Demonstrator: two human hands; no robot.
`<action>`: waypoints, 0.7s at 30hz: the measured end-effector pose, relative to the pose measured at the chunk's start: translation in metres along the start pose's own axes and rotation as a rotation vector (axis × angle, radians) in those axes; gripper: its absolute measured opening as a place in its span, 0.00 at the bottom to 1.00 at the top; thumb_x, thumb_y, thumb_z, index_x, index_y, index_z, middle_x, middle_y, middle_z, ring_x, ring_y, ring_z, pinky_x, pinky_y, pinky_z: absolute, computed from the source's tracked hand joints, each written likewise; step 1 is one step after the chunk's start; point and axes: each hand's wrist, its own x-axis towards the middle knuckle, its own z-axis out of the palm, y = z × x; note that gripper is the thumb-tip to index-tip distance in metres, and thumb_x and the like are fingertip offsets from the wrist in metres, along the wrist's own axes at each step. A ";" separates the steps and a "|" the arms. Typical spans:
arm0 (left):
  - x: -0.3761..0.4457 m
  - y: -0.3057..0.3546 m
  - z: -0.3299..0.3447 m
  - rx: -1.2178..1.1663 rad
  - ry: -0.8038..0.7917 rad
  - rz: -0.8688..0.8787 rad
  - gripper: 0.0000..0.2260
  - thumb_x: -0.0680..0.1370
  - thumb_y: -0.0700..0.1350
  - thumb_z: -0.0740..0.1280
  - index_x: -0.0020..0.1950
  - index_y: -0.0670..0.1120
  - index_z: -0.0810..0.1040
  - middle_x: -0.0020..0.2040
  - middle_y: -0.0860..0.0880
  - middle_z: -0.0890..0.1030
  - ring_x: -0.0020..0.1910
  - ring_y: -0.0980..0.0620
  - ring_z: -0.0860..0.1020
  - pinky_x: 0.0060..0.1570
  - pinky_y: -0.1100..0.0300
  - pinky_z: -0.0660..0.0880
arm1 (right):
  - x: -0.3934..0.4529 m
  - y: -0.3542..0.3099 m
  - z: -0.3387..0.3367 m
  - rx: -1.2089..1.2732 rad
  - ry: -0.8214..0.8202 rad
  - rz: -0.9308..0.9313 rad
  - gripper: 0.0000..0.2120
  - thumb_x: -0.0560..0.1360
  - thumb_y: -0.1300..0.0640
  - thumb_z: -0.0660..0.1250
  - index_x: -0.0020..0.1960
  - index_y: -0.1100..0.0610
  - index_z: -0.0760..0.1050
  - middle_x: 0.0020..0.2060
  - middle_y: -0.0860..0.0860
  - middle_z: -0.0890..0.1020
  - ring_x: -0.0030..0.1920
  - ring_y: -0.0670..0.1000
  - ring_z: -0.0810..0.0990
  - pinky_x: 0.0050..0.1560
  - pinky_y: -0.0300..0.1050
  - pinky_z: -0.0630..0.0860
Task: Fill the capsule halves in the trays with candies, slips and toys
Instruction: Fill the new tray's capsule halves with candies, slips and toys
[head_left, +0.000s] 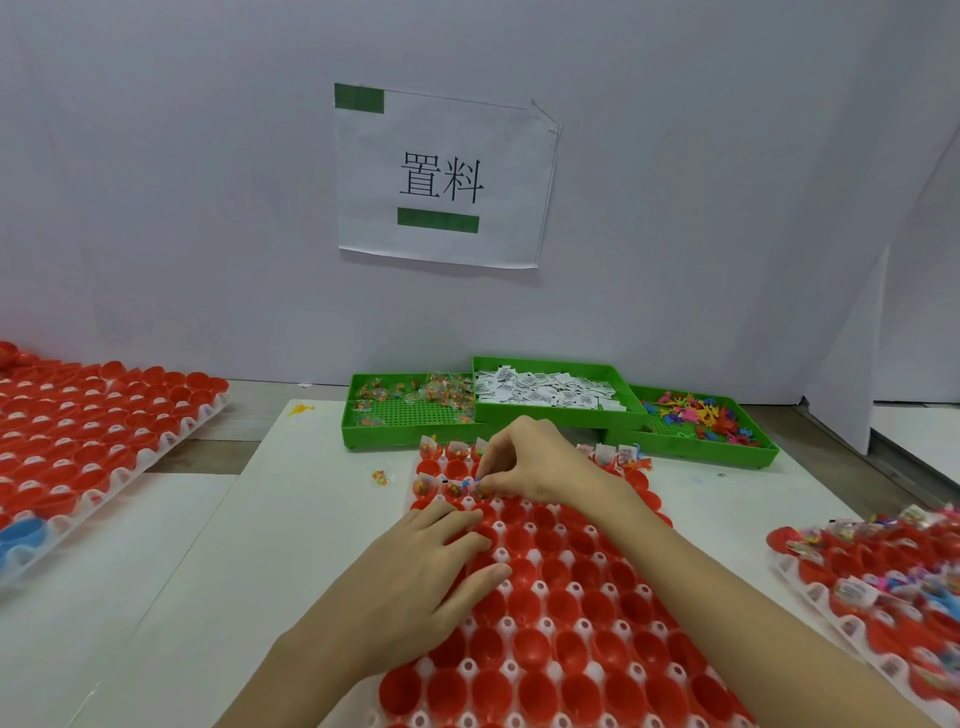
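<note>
Right hand (530, 462) hides capsules; green bins (410, 434) behind

Red capsule halves (545, 613) sit open-side up in a white tray (470, 666), far rows holding candies, slips and toys.

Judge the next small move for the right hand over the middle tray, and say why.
Probably release the small piece the right hand pinches into the red capsule half under its fingertips, then reach back to the green bins. Only the far rows of the middle tray hold fillings; the near halves look empty. The left hand rests flat on the tray.
</note>
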 end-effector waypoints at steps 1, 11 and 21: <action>0.000 0.000 0.000 0.001 -0.001 0.002 0.33 0.82 0.69 0.40 0.71 0.55 0.75 0.74 0.59 0.70 0.71 0.61 0.63 0.74 0.66 0.54 | 0.001 -0.001 0.003 -0.020 0.008 -0.006 0.02 0.74 0.59 0.77 0.46 0.55 0.87 0.41 0.49 0.87 0.42 0.44 0.84 0.46 0.38 0.82; 0.000 -0.001 -0.002 0.023 -0.020 -0.007 0.36 0.80 0.70 0.37 0.78 0.56 0.69 0.79 0.58 0.66 0.76 0.59 0.59 0.73 0.69 0.45 | -0.006 0.002 0.006 0.021 0.030 0.004 0.02 0.73 0.59 0.78 0.45 0.53 0.88 0.42 0.47 0.87 0.43 0.42 0.84 0.48 0.37 0.82; 0.001 -0.004 -0.003 0.020 -0.031 -0.011 0.40 0.76 0.73 0.32 0.82 0.58 0.60 0.80 0.62 0.61 0.78 0.62 0.56 0.73 0.70 0.43 | -0.053 0.042 -0.038 0.545 0.199 0.049 0.06 0.80 0.58 0.70 0.49 0.54 0.87 0.41 0.51 0.88 0.39 0.44 0.84 0.38 0.33 0.77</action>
